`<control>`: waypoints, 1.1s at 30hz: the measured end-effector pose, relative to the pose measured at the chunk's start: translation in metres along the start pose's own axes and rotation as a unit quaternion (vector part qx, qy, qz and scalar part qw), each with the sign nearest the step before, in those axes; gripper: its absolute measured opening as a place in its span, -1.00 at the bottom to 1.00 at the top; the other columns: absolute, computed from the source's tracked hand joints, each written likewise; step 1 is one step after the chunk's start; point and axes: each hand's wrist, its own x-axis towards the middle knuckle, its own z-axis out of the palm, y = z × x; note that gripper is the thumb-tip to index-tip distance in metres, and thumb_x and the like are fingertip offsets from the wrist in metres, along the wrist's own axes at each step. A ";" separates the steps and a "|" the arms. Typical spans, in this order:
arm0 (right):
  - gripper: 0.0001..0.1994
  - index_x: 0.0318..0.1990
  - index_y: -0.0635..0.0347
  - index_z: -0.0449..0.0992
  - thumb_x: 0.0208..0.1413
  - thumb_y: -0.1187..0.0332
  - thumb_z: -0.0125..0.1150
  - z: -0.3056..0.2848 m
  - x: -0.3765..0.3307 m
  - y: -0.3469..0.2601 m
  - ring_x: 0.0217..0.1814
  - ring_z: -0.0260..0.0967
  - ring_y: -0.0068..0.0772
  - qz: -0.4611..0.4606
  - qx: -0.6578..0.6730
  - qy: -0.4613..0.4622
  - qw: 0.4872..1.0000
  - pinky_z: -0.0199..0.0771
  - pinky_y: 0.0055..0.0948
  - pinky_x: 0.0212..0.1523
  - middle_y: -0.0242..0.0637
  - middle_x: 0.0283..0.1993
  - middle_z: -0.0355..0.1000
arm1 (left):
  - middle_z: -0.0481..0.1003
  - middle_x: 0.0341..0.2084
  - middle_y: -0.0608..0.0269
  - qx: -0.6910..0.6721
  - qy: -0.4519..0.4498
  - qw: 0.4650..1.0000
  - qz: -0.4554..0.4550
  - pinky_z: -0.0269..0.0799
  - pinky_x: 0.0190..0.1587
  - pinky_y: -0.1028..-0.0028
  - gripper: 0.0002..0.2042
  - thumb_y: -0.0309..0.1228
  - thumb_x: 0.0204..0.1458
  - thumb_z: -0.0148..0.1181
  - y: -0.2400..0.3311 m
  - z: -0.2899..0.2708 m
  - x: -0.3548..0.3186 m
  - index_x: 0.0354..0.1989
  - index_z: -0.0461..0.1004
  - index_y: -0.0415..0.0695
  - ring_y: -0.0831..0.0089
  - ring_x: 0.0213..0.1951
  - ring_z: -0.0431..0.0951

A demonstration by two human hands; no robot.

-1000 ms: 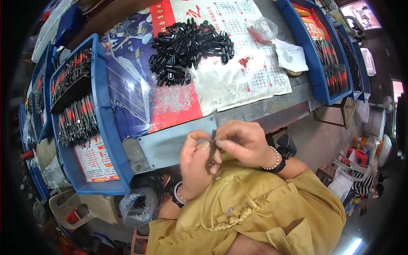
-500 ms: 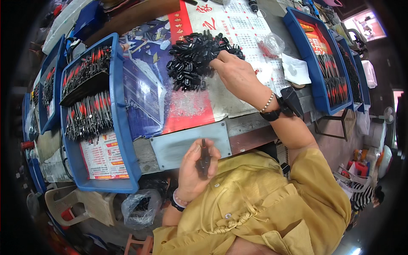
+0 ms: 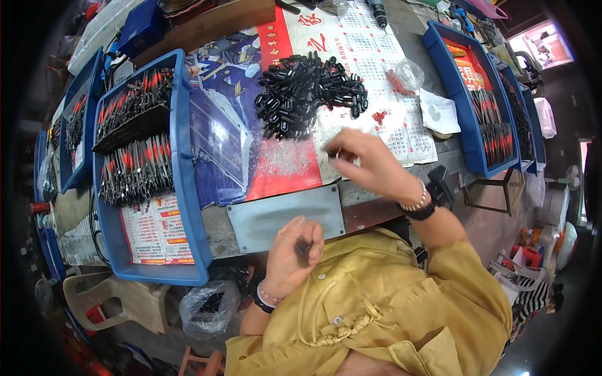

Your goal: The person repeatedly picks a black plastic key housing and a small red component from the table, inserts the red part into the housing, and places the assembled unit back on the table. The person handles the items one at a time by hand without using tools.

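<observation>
Presently, we find the two hands apart: at the near edge of the grey plate [image 3: 269, 213], the left hand [image 3: 283, 258] is curled around a dark piece [image 3: 303, 252], while beyond the plate's right corner the right hand [image 3: 377, 167] pinches a small black part [image 3: 331, 154]. We note a heap of black parts [image 3: 301, 94] beyond the plate and a blue tray [image 3: 157, 274] left of it.

A beige plastic chair [image 3: 116, 305] and a reddish stool [image 3: 200, 361] stand near the grey surface [image 3: 216, 227]. To the right are brownish floor [image 3: 481, 230], a pale fan [image 3: 573, 169] and a bright opening [image 3: 544, 46] in the dark wall [image 3: 567, 97].
</observation>
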 end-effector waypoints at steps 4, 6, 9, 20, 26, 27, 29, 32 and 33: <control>-0.91 -0.25 0.28 0.48 0.11 0.48 0.20 0.004 -0.040 -0.022 -0.39 0.35 -0.70 0.196 0.468 -0.009 0.862 0.37 -0.64 -0.40 -0.43 -0.38 0.40 | 0.38 -0.44 0.22 0.082 0.031 0.996 0.013 0.17 -0.64 0.64 -0.86 -0.39 0.18 0.04 -0.002 0.011 0.008 -0.21 0.36 -0.20 0.61 -0.63 0.28; -0.92 -0.28 0.27 0.46 0.12 0.47 0.21 0.004 -0.051 -0.023 -0.46 0.33 -0.72 0.220 0.503 0.011 0.836 0.29 -0.67 -0.51 -0.44 -0.40 0.40 | 0.44 -0.42 0.20 0.125 0.036 0.991 0.020 0.18 -0.63 0.66 -0.82 -0.45 0.16 0.04 -0.006 0.019 0.013 -0.10 0.37 -0.23 0.62 -0.64 0.31; -0.92 -0.32 0.26 0.44 0.12 0.47 0.21 0.004 -0.061 -0.022 -0.52 0.30 -0.73 0.252 0.531 0.005 0.809 0.20 -0.70 -0.61 -0.42 -0.43 0.40 | 0.49 -0.40 0.18 0.192 0.031 0.980 0.040 0.20 -0.62 0.68 -0.76 -0.47 0.17 0.01 -0.012 0.029 0.020 -0.01 0.36 -0.24 0.65 -0.64 0.34; -0.81 -0.41 0.32 0.39 0.11 0.41 0.25 0.016 -0.072 -0.014 -0.41 0.40 -0.66 0.250 0.541 0.022 0.803 0.45 -0.60 -0.43 -0.35 -0.44 0.42 | 0.50 -0.40 0.13 0.292 0.027 0.951 0.096 0.21 -0.61 0.69 -0.78 -0.39 0.15 0.11 -0.026 0.036 0.031 -0.11 0.38 -0.26 0.64 -0.62 0.35; -0.83 -0.27 0.28 0.52 0.11 0.35 0.18 -0.034 -0.061 0.026 -0.38 0.39 -0.61 0.174 0.144 0.165 0.960 0.40 -0.54 -0.35 -0.33 -0.38 0.50 | 0.49 -0.43 0.13 0.252 0.033 0.964 0.073 0.21 -0.61 0.68 -0.78 -0.41 0.11 0.16 -0.021 0.035 0.028 -0.15 0.40 -0.28 0.62 -0.64 0.34; -0.88 -0.27 0.33 0.50 0.07 0.45 0.17 -0.042 -0.053 0.040 -0.41 0.35 -0.60 0.163 0.071 0.212 0.961 0.36 -0.55 -0.36 -0.33 -0.42 0.46 | 0.49 -0.43 0.12 0.251 0.031 0.965 0.073 0.21 -0.62 0.68 -0.78 -0.41 0.11 0.16 -0.021 0.034 0.028 -0.15 0.40 -0.28 0.62 -0.65 0.33; -0.86 -0.23 0.32 0.50 0.05 0.48 0.16 -0.058 -0.042 0.065 -0.39 0.40 -0.43 0.141 -0.068 0.217 0.963 0.38 -0.50 -0.33 -0.22 -0.35 0.46 | 0.49 -0.43 0.12 0.248 0.026 0.966 0.073 0.21 -0.62 0.68 -0.79 -0.42 0.11 0.15 -0.021 0.033 0.028 -0.15 0.39 -0.27 0.61 -0.66 0.33; -0.84 -0.22 0.30 0.50 0.02 0.50 0.15 -0.069 -0.029 0.091 -0.34 0.41 -0.23 0.088 -0.165 0.178 0.966 0.40 -0.40 -0.30 -0.16 -0.32 0.44 | 0.49 -0.44 0.11 0.238 0.028 0.968 0.074 0.20 -0.63 0.67 -0.80 -0.42 0.11 0.15 -0.021 0.030 0.025 -0.17 0.39 -0.27 0.62 -0.66 0.32; -0.84 -0.21 0.30 0.50 0.02 0.50 0.14 -0.070 -0.026 0.097 -0.33 0.41 -0.17 0.076 -0.194 0.160 0.965 0.40 -0.37 -0.29 -0.15 -0.32 0.43 | 0.50 -0.42 0.11 0.233 0.021 0.970 0.067 0.22 -0.59 0.67 -0.83 -0.45 0.11 0.13 -0.020 0.029 0.024 -0.17 0.38 -0.26 0.64 -0.64 0.33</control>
